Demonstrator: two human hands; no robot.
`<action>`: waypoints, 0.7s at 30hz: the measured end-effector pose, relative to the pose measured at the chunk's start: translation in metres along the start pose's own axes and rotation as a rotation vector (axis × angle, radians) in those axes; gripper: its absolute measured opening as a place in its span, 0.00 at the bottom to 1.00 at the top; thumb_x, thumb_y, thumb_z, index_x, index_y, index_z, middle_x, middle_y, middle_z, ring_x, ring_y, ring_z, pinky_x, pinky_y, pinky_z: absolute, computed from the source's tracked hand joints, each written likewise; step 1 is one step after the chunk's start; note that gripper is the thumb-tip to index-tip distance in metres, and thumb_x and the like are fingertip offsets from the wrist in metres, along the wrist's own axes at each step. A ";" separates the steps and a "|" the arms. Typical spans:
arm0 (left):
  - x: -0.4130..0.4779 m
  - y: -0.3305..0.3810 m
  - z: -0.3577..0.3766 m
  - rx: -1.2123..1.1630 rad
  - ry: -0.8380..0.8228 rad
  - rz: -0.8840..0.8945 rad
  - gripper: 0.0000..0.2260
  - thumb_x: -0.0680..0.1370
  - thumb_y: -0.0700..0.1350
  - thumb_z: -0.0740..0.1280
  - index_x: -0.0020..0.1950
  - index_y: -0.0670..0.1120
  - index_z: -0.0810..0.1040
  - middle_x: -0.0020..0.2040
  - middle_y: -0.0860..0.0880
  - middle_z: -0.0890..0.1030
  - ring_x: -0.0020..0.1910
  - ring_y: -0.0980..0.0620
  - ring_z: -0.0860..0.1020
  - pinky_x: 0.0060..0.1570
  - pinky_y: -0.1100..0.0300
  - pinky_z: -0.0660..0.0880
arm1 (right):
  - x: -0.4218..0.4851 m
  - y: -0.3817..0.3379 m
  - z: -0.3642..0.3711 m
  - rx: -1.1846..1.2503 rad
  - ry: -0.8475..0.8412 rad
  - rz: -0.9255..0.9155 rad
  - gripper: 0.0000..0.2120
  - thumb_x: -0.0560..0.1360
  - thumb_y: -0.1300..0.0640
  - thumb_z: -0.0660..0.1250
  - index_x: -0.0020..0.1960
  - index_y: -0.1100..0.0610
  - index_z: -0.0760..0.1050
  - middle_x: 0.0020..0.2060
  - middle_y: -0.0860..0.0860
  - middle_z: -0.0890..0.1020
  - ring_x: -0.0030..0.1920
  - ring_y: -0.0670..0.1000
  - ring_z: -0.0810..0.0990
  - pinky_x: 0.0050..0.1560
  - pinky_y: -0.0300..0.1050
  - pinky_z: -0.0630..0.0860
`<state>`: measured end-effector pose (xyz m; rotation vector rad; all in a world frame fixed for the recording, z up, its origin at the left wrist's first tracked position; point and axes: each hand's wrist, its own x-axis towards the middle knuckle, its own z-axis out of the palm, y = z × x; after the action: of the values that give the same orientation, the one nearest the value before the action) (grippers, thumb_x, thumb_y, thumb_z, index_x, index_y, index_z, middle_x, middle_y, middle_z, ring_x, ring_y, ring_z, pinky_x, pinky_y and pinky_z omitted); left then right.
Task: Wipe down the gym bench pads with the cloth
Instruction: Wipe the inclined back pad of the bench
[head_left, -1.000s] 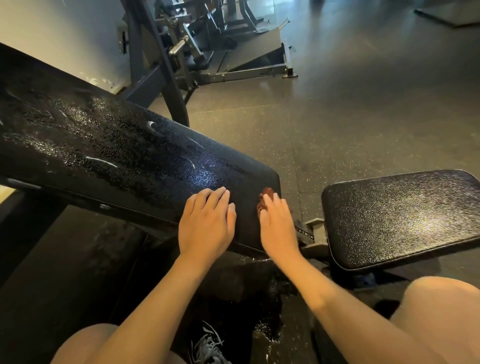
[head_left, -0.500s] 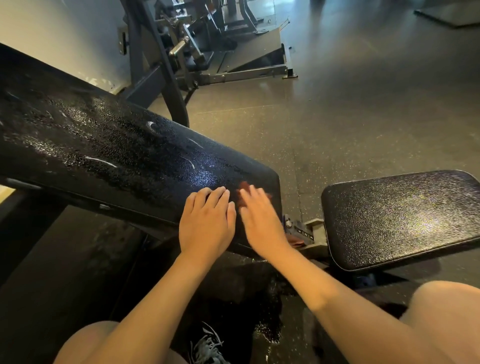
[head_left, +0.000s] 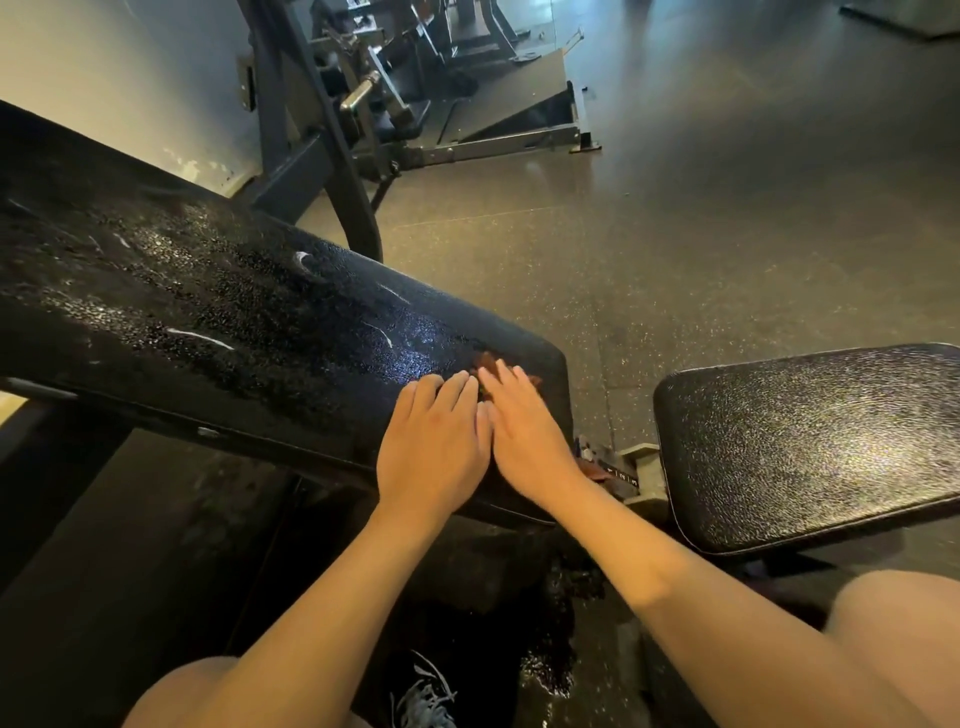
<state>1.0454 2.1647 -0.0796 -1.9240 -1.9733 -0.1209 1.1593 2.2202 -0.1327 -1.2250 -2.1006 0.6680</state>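
a dark speckled rubber floor (head_left: 701, 234) fills most of the view. across the left runs the long back pad (head_left: 218, 322) of a gym bench, black and pebbled, tilted up toward the left, with a wet sheen and a few pale scratches. to its right, apart from it across a gap with a metal hinge (head_left: 641, 467), lies the shorter seat pad (head_left: 810, 441), also black and glistening. a weight machine (head_left: 395, 104) stands on the floor behind the back pad. both bare forearms reach up from the bottom edge to the back pad's lower right end. the left hand (head_left: 434, 452) lies flat on the pad, fingers straight and close together, holding nothing. the right hand (head_left: 524, 426) sits just beside it, touching it along the edge, fingers straight and slightly spread, pressing down on a reddish-brown cloth (head_left: 488, 361). the cloth is on the back pad near its end, mostly hidden under the right fingers, only its crumpled edge showing past the fingertips. a laced shoe (head_left: 423, 701) shows below.
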 end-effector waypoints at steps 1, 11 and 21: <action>-0.001 0.000 0.000 -0.010 0.007 -0.001 0.20 0.84 0.51 0.55 0.71 0.45 0.75 0.68 0.49 0.78 0.67 0.47 0.73 0.68 0.49 0.67 | -0.001 -0.002 -0.005 0.034 -0.041 -0.074 0.23 0.85 0.58 0.52 0.80 0.56 0.55 0.80 0.53 0.55 0.80 0.53 0.48 0.79 0.46 0.44; -0.005 -0.001 -0.002 -0.054 0.001 0.010 0.22 0.83 0.52 0.53 0.69 0.45 0.77 0.66 0.50 0.80 0.66 0.47 0.73 0.68 0.49 0.67 | -0.021 0.032 0.005 0.098 0.124 0.399 0.23 0.85 0.53 0.46 0.79 0.52 0.58 0.78 0.53 0.60 0.79 0.56 0.55 0.78 0.57 0.56; -0.007 -0.004 -0.003 -0.040 -0.076 0.026 0.23 0.83 0.53 0.51 0.72 0.47 0.75 0.69 0.50 0.77 0.68 0.48 0.71 0.69 0.50 0.65 | -0.008 0.034 -0.009 0.092 0.064 0.274 0.23 0.84 0.56 0.47 0.78 0.59 0.61 0.77 0.56 0.63 0.78 0.59 0.58 0.78 0.57 0.56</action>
<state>1.0421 2.1574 -0.0782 -2.0065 -2.0075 -0.0817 1.1883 2.2294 -0.1512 -1.4756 -1.8458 0.8245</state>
